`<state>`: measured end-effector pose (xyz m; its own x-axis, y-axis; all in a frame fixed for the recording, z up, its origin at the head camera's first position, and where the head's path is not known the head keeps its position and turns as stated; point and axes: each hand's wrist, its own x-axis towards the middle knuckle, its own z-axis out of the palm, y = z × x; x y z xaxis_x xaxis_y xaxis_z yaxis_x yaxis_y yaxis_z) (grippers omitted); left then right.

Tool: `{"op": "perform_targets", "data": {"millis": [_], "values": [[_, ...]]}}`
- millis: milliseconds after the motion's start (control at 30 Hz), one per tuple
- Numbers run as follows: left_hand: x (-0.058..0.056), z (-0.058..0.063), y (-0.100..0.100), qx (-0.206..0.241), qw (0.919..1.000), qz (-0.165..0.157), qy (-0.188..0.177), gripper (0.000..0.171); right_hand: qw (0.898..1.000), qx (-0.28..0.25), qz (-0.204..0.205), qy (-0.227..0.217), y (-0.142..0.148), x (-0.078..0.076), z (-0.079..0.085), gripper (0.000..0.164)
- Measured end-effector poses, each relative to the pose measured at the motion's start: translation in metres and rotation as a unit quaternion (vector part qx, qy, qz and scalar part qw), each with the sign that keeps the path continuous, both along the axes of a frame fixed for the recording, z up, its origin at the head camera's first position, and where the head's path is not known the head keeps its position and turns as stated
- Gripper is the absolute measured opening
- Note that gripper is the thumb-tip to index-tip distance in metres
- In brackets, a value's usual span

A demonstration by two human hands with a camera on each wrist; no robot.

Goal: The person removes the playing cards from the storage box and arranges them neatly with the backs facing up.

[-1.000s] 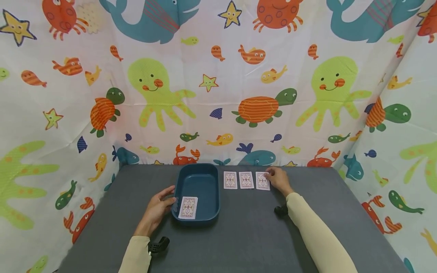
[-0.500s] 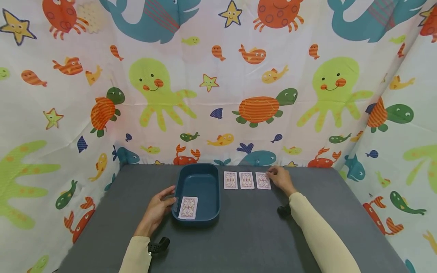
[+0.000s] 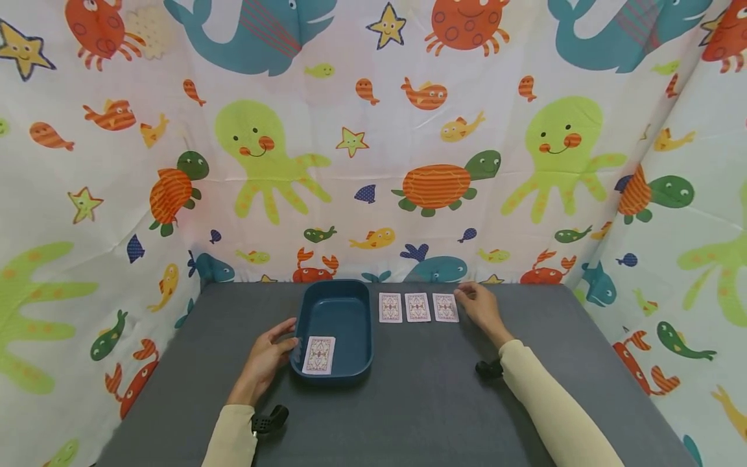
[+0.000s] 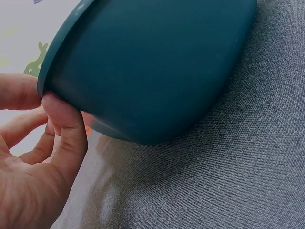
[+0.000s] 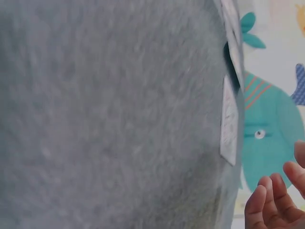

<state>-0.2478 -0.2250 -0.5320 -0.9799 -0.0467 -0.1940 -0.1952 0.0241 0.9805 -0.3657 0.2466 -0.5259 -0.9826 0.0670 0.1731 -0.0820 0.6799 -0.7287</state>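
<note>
A dark blue tray (image 3: 332, 318) rests on the grey table with a patterned playing card (image 3: 319, 355) lying face down at its near left. My left hand (image 3: 265, 360) pinches the tray's left rim; the left wrist view shows the thumb (image 4: 62, 112) against the outer wall. Right of the tray, three playing cards lie face down in a row: a left card (image 3: 390, 307), a middle card (image 3: 417, 307) and a right card (image 3: 446, 307). Beside that right card hovers my right hand (image 3: 481, 308), its fingers (image 5: 257, 200) loosely bent and holding nothing.
A white curtain (image 3: 350, 240) printed with sea animals hangs behind the table (image 3: 420, 402) and at both sides. The row of cards lies close to the table's back edge. Dark wrist devices sit on both forearms, such as the left one (image 3: 268, 421).
My right hand has come off the right card, which it touched one second ago and has straightened slightly. The left hand and tray stay put; the head view has shifted a little.
</note>
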Motion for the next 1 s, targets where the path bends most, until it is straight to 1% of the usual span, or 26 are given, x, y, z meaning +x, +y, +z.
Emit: {"op": "perform_targets", "data": {"millis": [200, 333, 433, 600, 800, 1000], "values": [[0.001, 0.0, 0.0, 0.004, 1.0, 0.001, 0.002, 0.051, 0.999, -0.036, -0.013, 0.001, -0.005, 0.013, 0.01, 0.036], [0.001, 0.001, 0.0, 0.003, 1.0, 0.001, 0.0, 0.051, 0.998, -0.056, -0.02, 0.027, -0.013, 0.022, 0.015, 0.037], [0.002, 0.001, 0.001, 0.0, 1.0, 0.0, 0.0, 0.051, 0.997, -0.06, -0.023, 0.044, -0.019, 0.029, 0.018, 0.039], [0.002, 0.002, 0.001, -0.001, 1.0, -0.002, 0.004, 0.051, 0.996, -0.066, -0.016, 0.058, -0.028, 0.041, 0.022, 0.039], [0.002, 0.001, 0.001, 0.0, 1.0, -0.005, 0.006, 0.052, 0.994, -0.076, 0.0, 0.078, -0.041, 0.056, 0.029, 0.033], [0.002, 0.003, 0.001, -0.009, 1.0, 0.002, 0.001, 0.051, 0.991, -0.092, 0.019, 0.093, -0.058, 0.067, 0.036, 0.028]]}}
